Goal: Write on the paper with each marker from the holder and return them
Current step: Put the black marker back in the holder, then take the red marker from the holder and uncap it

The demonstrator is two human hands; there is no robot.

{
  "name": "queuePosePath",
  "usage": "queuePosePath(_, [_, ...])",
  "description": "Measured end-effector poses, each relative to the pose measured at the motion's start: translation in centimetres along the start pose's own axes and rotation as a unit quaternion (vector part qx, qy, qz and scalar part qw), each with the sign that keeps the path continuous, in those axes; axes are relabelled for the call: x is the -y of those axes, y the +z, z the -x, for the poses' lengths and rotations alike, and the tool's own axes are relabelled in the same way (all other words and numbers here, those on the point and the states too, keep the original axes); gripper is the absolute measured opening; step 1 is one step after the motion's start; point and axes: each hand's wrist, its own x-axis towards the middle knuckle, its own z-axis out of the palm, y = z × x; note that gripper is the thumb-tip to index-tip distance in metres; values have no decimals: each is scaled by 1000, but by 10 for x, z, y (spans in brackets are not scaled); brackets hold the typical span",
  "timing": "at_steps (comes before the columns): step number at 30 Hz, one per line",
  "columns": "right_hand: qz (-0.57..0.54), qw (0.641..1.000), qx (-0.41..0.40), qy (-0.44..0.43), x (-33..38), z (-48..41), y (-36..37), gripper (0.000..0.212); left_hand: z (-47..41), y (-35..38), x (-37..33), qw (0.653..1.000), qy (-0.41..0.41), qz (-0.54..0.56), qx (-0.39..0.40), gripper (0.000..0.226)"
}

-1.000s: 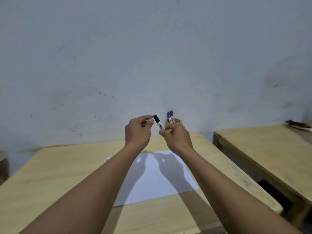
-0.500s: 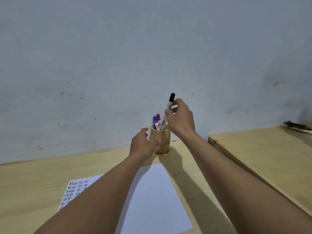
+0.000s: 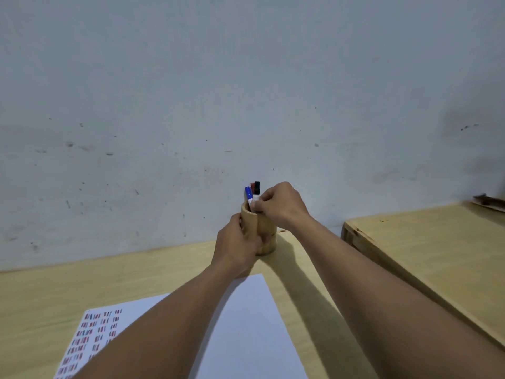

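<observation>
A round wooden holder (image 3: pixel 264 228) stands at the table's far edge by the wall. My left hand (image 3: pixel 236 246) wraps around its left side. My right hand (image 3: pixel 278 204) is over its rim, fingers pinched on the black-capped marker (image 3: pixel 256 190), which stands low inside the holder. A blue-capped marker (image 3: pixel 248 195) and a red-capped marker (image 3: pixel 252 186) stand beside it in the holder. A white sheet of paper (image 3: pixel 246 332) lies in front, partly hidden by my left forearm; rows of short red, blue and black strokes cover its left part.
The wooden table (image 3: pixel 54 291) runs left along a grey wall. A second wooden table (image 3: pixel 426 250) stands to the right across a narrow gap, with a brown object (image 3: pixel 487 200) at its far edge.
My right hand has lowered the black marker into the holder. My left hand has moved forward and closed around the holder's side. The view has tilted closer to the table.
</observation>
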Motion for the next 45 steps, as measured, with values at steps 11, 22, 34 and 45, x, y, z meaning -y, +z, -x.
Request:
queuePosePath(11, [76, 997, -12, -13, -6, -21, 1, 21, -2, -1, 3, 1000, 8, 10, 9, 60])
queuePosePath(22, [48, 998, -16, -35, -8, -28, 5, 12, -3, -1, 3, 1000, 5, 18, 13, 63])
queuePosePath(34, [-77, 982, -144, -97, 28, 4, -39, 13, 14, -16, -18, 1000, -10, -8, 6, 80])
queuePosePath(45, [-10, 984, -59, -169, 68, 88, -47, 12, 68, -107, -87, 990, 39, 68, -119, 55])
